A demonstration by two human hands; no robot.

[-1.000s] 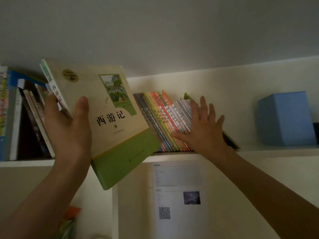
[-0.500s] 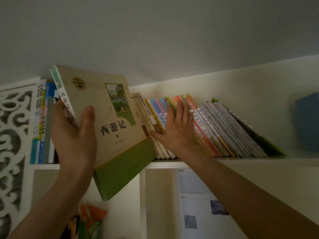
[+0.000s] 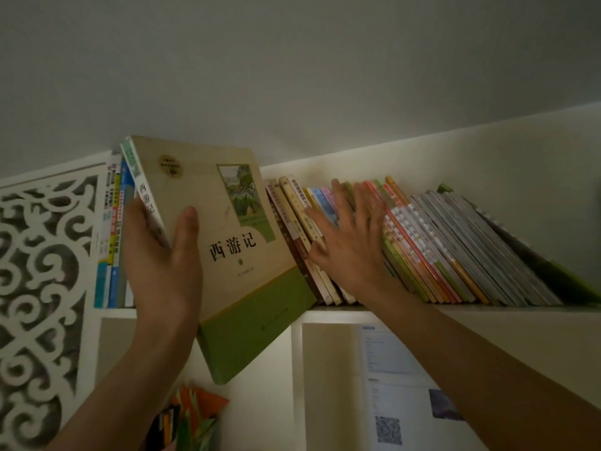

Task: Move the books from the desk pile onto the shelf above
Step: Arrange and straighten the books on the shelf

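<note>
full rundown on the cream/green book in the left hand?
The cream-and-green book is a thick paperback with a cream upper cover, a green lower band, a small landscape picture, a round emblem and the title 西游记 on cover and spine. It is closed and tilted, top leaning left, its lower corner below the shelf edge. The left hand grips its spine side, thumb on the cover.

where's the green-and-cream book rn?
Head view, left of centre: the green-and-cream book is held tilted by the left hand at the shelf edge, between upright books and the leaning row.
</note>
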